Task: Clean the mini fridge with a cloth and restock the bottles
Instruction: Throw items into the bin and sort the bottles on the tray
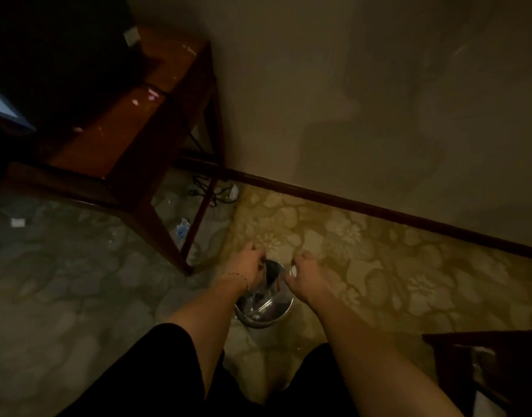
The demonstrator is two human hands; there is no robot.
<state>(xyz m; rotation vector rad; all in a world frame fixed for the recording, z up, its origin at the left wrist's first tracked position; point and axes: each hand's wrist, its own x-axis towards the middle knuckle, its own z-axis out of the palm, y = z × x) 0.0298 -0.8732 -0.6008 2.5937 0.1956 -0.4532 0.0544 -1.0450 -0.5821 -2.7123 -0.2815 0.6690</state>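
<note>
Left hand and right hand, both above the metal bucket: fingertips hidden behind the knuckles, so their grip cannot be told. A small white thing at the right hand is too small to identify. Both forearms cover part of the bucket's rim; its contents are dim and blurred. Left of the bucket, the wooden table is cut off by the frame's left edge, its top lost in shadow. Small things under the table are blurred.
</note>
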